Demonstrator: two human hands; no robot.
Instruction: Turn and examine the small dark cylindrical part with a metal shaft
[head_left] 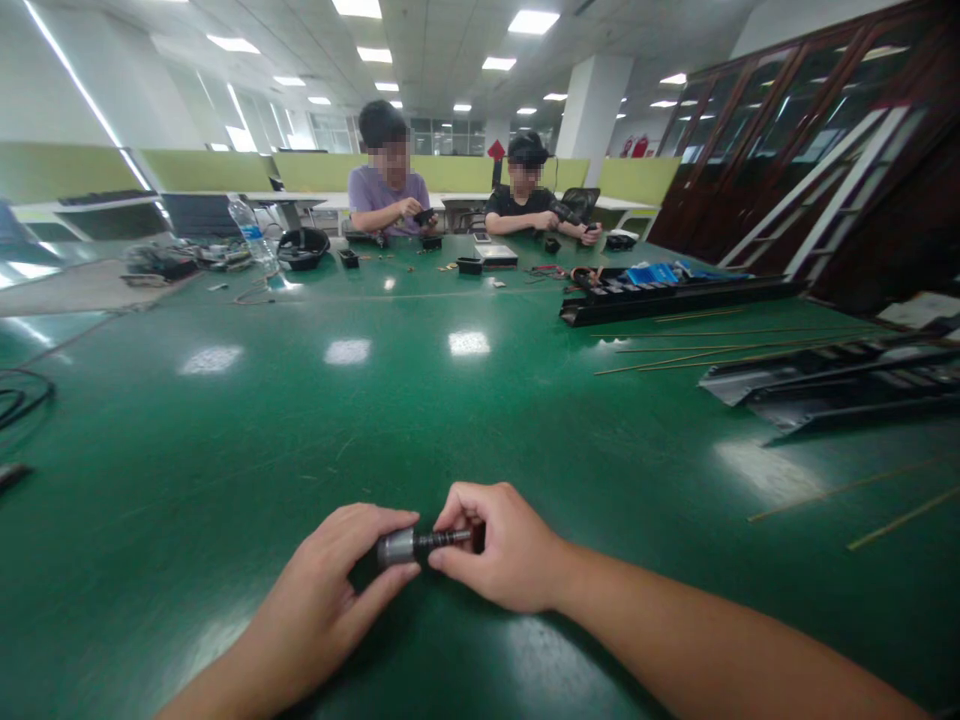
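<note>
Cylinder of grey metal (397, 547) meets ribbed black shaft (433, 542); whether fully joined, unclear. Left hand (339, 572) pinches the former, right hand (504, 550) the latter.

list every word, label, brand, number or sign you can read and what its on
No text is readable.
Bottle label: too small and blurred.
Red diamond in the background: any characters too small.
Cylindrical part being held: no legible marking.

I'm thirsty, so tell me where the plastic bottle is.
In the head view, the plastic bottle is on the far side of the green table, left of centre, just left of the round black item.
</note>
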